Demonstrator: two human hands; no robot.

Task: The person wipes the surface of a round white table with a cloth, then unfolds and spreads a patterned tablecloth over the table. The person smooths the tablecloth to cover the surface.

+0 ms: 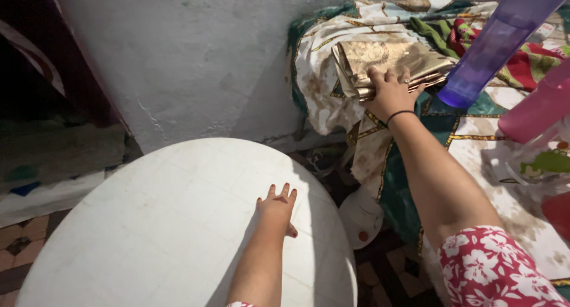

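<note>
My right hand (389, 90) reaches out and grips a folded stack of shiny gold fabric (392, 61), which lies on a patterned white, green and gold cloth (332, 99). A thin black band circles that wrist. My left hand (276, 209) rests flat on a round white table (148, 224), fingers spread, holding nothing. A red sleeve with white flowers (493, 265) covers my right upper arm.
A purple translucent plastic container (493, 43) and a pink one (534, 108) stand at the right on the draped surface. A rough white wall (178, 58) rises behind the table. A white object with a red dot (360, 218) lies on the tiled floor between table and cloth.
</note>
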